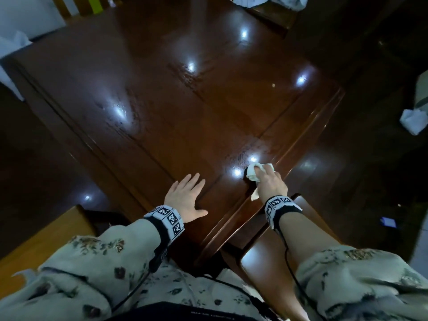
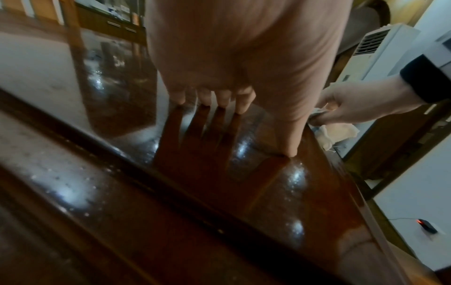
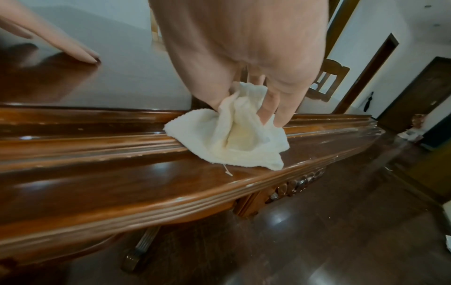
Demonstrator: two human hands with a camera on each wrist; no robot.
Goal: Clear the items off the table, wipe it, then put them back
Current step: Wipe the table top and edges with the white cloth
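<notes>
A dark glossy wooden table [image 1: 162,100] fills the head view, its top bare and streaked with damp marks. My right hand [image 1: 268,181] grips a crumpled white cloth [image 1: 252,173] and presses it on the table near the right front edge. In the right wrist view the cloth [image 3: 234,138] is bunched between thumb and fingers and lies over the table's moulded rim [image 3: 171,194]. My left hand [image 1: 185,198] rests flat on the tabletop, fingers spread and straight, to the left of the cloth. The left wrist view shows the left fingertips [image 2: 209,100] on the wood.
Wooden chairs stand at the near left [image 1: 41,237], the near right [image 1: 308,218] and the far side [image 1: 76,5]. White bundles lie at the far end [image 1: 268,1] and on the dark floor to the right [image 1: 414,121]. A white air conditioner unit [image 2: 380,52] stands beyond the table.
</notes>
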